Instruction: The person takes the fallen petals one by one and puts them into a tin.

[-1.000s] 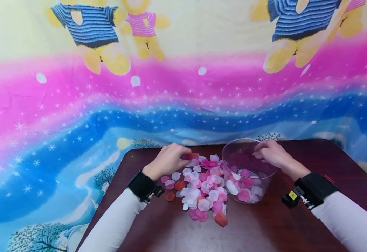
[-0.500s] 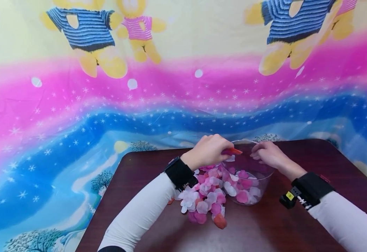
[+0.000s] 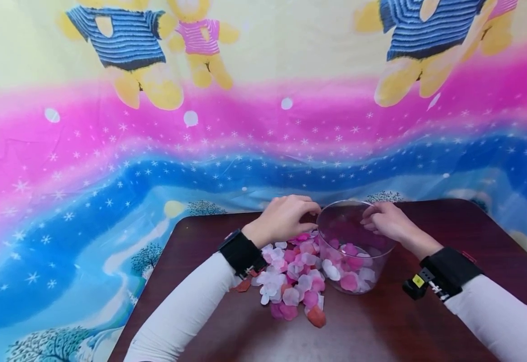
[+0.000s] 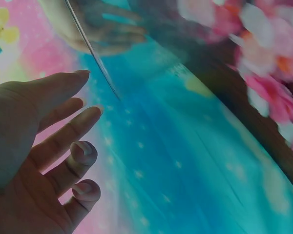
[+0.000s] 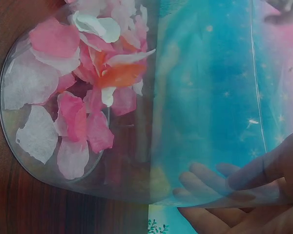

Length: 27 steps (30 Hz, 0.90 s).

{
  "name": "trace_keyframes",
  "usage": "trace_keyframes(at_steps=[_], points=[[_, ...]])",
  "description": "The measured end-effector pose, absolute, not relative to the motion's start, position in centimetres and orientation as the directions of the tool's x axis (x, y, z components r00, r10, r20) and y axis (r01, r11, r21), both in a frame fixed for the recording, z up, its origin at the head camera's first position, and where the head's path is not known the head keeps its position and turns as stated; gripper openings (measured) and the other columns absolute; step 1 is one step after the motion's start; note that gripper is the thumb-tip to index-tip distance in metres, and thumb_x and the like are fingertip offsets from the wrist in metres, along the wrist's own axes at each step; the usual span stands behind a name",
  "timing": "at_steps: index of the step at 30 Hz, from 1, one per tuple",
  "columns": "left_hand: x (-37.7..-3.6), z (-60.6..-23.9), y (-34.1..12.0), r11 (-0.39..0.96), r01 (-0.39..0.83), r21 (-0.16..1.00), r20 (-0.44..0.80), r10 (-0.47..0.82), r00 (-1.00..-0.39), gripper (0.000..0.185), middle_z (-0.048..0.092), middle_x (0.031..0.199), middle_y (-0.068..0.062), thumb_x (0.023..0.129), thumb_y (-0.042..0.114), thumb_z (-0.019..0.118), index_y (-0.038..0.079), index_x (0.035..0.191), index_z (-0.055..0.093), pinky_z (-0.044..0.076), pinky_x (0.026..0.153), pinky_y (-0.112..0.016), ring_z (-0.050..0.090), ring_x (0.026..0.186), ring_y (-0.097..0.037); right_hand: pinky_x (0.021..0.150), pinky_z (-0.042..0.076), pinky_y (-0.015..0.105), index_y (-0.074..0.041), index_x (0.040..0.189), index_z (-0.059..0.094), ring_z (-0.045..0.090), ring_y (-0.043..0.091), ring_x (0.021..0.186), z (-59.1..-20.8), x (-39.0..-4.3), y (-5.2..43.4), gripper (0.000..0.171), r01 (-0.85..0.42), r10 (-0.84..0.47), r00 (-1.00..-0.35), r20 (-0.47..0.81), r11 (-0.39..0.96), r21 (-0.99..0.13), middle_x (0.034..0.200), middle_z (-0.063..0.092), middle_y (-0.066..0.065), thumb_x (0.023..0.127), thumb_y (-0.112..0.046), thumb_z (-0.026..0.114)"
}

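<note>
My right hand [image 3: 389,221] grips the rim of a clear plastic bucket [image 3: 382,264] standing on the table. Thumb on one side of the wall and fingers on the other show in the right wrist view. Inside the bucket lie pink, white and orange artificial petals [image 5: 73,117]. At its left rim hovers my left hand [image 3: 283,217], thumb and fingers spread and loosely bent, nothing between them in the left wrist view. Beneath that hand, a loose heap of petals [image 3: 290,276] in pink, white and red-orange spreads against the bucket's left side, partly covered by the left wrist.
The dark wooden table [image 3: 227,332] carries everything, its back edge meeting a printed cloth backdrop [image 3: 263,120]. One red-orange petal [image 3: 316,317] lies at the heap's front, another [image 3: 243,286] at its left. Black wrist straps with cameras [image 3: 241,254] sit on both arms.
My left hand carried a red-orange petal from the heap right to over the bucket, let it go, and drew back slightly left. The right hand stays on the rim.
</note>
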<state>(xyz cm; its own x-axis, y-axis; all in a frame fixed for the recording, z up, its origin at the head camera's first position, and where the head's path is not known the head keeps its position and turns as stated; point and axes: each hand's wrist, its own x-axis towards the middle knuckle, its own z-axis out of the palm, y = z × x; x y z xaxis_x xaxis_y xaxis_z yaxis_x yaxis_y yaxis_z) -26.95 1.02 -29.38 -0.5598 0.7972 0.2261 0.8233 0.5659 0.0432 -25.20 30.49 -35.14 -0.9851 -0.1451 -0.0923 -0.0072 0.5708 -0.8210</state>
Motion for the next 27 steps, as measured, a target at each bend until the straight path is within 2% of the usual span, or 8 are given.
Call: trace_keyframes(at_steps=[5, 11, 15, 18, 22, 24, 27], points=[[-27.1, -30.3, -2.8, 0.608, 0.791, 0.071, 0.175, 0.773, -0.610, 0.028, 0.070, 0.119, 0.005, 0.096, 0.030, 0.074, 0.021, 0.123, 0.073, 0.054, 0.074, -0.027, 0.068, 0.103, -0.012, 0.096, 0.054, 0.050, 0.019, 0.133, 0.048, 0.059, 0.049, 0.123, -35.1, -25.0, 30.6, 0.042, -0.004, -0.150, -0.983, -0.101, 0.573, -0.820, 0.131, 0.059, 0.037, 0.101, -0.003, 0.033], [-26.7, -33.2, -6.8, 0.651, 0.751, 0.110, -0.013, 0.757, -0.653, 0.029, 0.072, 0.116, 0.004, 0.091, 0.030, 0.079, 0.021, 0.119, 0.076, 0.057, 0.081, -0.034, 0.067, 0.106, -0.015, 0.098, 0.053, 0.052, 0.018, 0.135, 0.048, 0.058, 0.049, 0.123, -35.0, -24.9, 30.6, 0.043, 0.009, -0.142, -0.984, -0.112, 0.580, -0.815, 0.134, 0.056, 0.037, 0.101, -0.003, 0.032], [-26.0, -36.1, -8.7, 0.665, 0.727, 0.173, -0.117, 0.746, -0.655, 0.034, 0.072, 0.114, 0.001, 0.087, 0.028, 0.084, 0.017, 0.118, 0.076, 0.055, 0.082, -0.035, 0.065, 0.103, -0.017, 0.097, 0.053, 0.051, 0.018, 0.135, 0.047, 0.058, 0.049, 0.124, -35.0, -25.1, 30.5, 0.044, 0.011, -0.143, -0.983, -0.115, 0.577, -0.817, 0.134, 0.056, 0.037, 0.100, -0.003, 0.032], [-25.1, -38.2, -9.5, 0.686, 0.698, 0.206, -0.174, 0.728, -0.663, 0.049, 0.067, 0.125, -0.002, 0.084, 0.033, 0.086, 0.017, 0.127, 0.070, 0.054, 0.087, -0.037, 0.062, 0.109, -0.019, 0.097, 0.053, 0.051, 0.018, 0.135, 0.047, 0.058, 0.049, 0.124, -35.0, -25.2, 30.4, 0.044, 0.009, -0.149, -0.982, -0.115, 0.576, -0.817, 0.134, 0.056, 0.037, 0.100, -0.003, 0.032], [-24.0, -40.4, -9.6, 0.709, 0.676, 0.202, -0.213, 0.705, -0.676, 0.075, 0.055, 0.140, -0.002, 0.079, 0.047, 0.087, 0.022, 0.144, 0.057, 0.054, 0.094, -0.039, 0.059, 0.116, -0.018, 0.098, 0.053, 0.052, 0.018, 0.135, 0.048, 0.058, 0.049, 0.123, -35.0, -25.1, 30.4, 0.043, 0.000, -0.151, -0.983, -0.107, 0.579, -0.815, 0.133, 0.057, 0.037, 0.101, -0.004, 0.033], [-23.8, -41.2, -9.3, 0.709, 0.673, 0.210, -0.214, 0.705, -0.676, 0.078, 0.052, 0.140, -0.003, 0.079, 0.050, 0.086, 0.025, 0.146, 0.054, 0.054, 0.094, -0.036, 0.059, 0.114, -0.017, 0.097, 0.053, 0.051, 0.018, 0.134, 0.049, 0.059, 0.049, 0.122, -35.0, -25.1, 30.5, 0.042, -0.003, -0.149, -0.983, -0.103, 0.582, -0.813, 0.132, 0.058, 0.037, 0.102, -0.004, 0.034], [-23.9, -42.0, -8.9, 0.691, 0.690, 0.215, -0.191, 0.723, -0.664, 0.069, 0.055, 0.128, -0.001, 0.083, 0.047, 0.084, 0.025, 0.143, 0.057, 0.054, 0.089, -0.029, 0.058, 0.105, -0.012, 0.096, 0.054, 0.050, 0.019, 0.134, 0.049, 0.059, 0.049, 0.122, -35.0, -25.1, 30.4, 0.042, -0.004, -0.149, -0.984, -0.101, 0.577, -0.817, 0.131, 0.058, 0.037, 0.101, -0.003, 0.034]])
